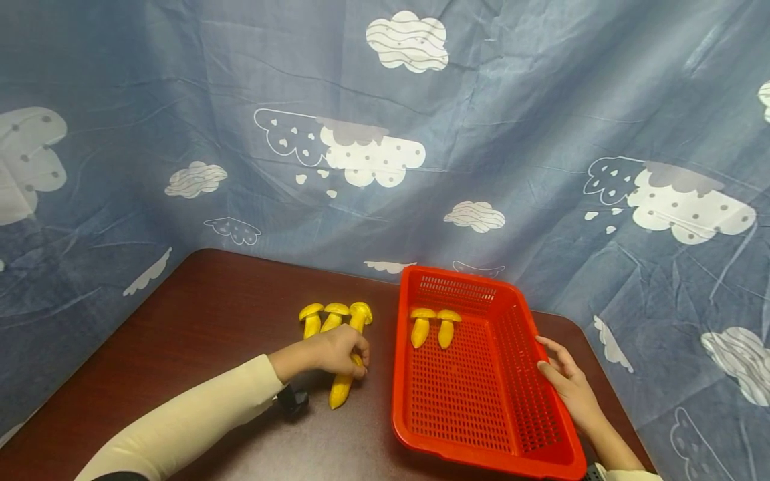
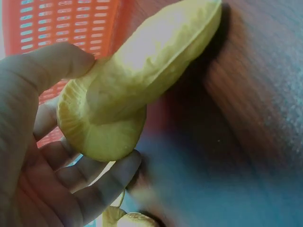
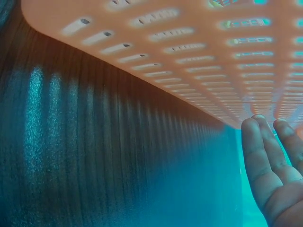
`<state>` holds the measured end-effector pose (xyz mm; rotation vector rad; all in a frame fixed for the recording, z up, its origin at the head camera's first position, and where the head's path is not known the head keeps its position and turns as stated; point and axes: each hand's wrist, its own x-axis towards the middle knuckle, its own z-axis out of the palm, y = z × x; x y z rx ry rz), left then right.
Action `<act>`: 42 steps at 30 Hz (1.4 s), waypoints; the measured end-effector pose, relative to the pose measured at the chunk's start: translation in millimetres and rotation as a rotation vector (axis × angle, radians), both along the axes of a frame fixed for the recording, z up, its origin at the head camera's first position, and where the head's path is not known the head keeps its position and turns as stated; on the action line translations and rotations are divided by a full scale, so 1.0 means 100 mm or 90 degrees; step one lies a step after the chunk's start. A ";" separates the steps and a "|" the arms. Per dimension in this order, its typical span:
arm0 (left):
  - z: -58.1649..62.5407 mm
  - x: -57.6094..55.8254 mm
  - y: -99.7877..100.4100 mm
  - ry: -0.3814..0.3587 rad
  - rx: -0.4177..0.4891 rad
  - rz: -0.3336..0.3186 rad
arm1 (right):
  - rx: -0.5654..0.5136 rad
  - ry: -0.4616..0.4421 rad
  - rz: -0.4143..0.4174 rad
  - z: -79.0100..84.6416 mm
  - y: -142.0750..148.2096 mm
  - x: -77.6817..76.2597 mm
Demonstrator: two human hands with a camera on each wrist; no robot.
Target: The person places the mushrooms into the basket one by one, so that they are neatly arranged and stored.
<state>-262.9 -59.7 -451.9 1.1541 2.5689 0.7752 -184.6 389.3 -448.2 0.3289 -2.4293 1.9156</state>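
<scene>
My left hand [image 1: 337,351] holds a yellow mushroom [image 2: 147,61] by its cap end, thumb along one side and fingers behind the cap. Its stem [image 1: 340,393] points toward the near side of the table in the head view; the hand covers its cap there. Just beyond that hand lie three more yellow mushrooms [image 1: 335,310], partly hidden by it. On the right, my right hand [image 1: 571,387] grips the side rim of a red plastic basket [image 1: 481,457], thumb at the rim and fingers [image 3: 258,151] along the outer wall. Two yellow mushrooms [image 1: 446,329] lie side by side inside the basket.
Everything stands on a dark reddish-brown table [image 1: 240,300]. A blue cloth with white clouds [image 1: 511,133] hangs behind and at both sides, close to the table's edges. A small black object [image 1: 293,401] shows below the left wrist.
</scene>
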 end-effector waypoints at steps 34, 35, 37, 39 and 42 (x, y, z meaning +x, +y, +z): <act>0.83 -0.12 -0.03 0.061 0.134 0.018 | 0.001 -0.001 0.000 0.00 0.00 0.00; 0.86 -0.13 -0.02 0.066 0.138 0.017 | 0.002 -0.001 0.001 0.00 0.00 0.00; 0.90 -0.13 0.02 0.078 0.144 0.018 | 0.001 -0.001 0.001 0.00 0.01 0.00; 0.94 -0.14 0.06 0.088 0.152 0.018 | 0.000 -0.002 0.002 0.00 0.01 0.00; 1.00 -0.15 0.13 0.089 0.163 0.025 | 0.000 -0.003 0.002 0.00 0.00 0.00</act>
